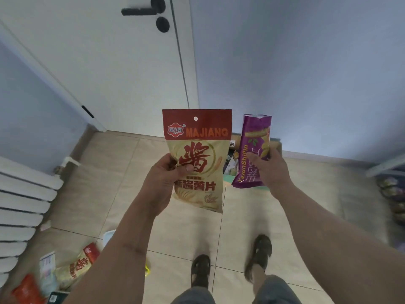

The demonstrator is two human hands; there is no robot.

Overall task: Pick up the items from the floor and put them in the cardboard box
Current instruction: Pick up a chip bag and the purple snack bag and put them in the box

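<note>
My left hand (163,183) grips a red and cream MAJIANG chip bag (197,159) upright in front of me. A purple snack packet (254,150) is held upright in my right hand (270,170). Both packets hang in the air over the cardboard box (276,144), which stands on the floor by the far wall and is mostly hidden behind them. Some packets show inside the box. More items lie on the floor at the bottom left: a second cream chip bag (75,268), a red packet (27,291) and a pale packet (47,270).
A white door (114,69) with a black handle is ahead, a white radiator (24,207) at the left. My two feet in dark sandals (200,270) stand on beige tiles. Stacked goods (392,194) sit at the right edge.
</note>
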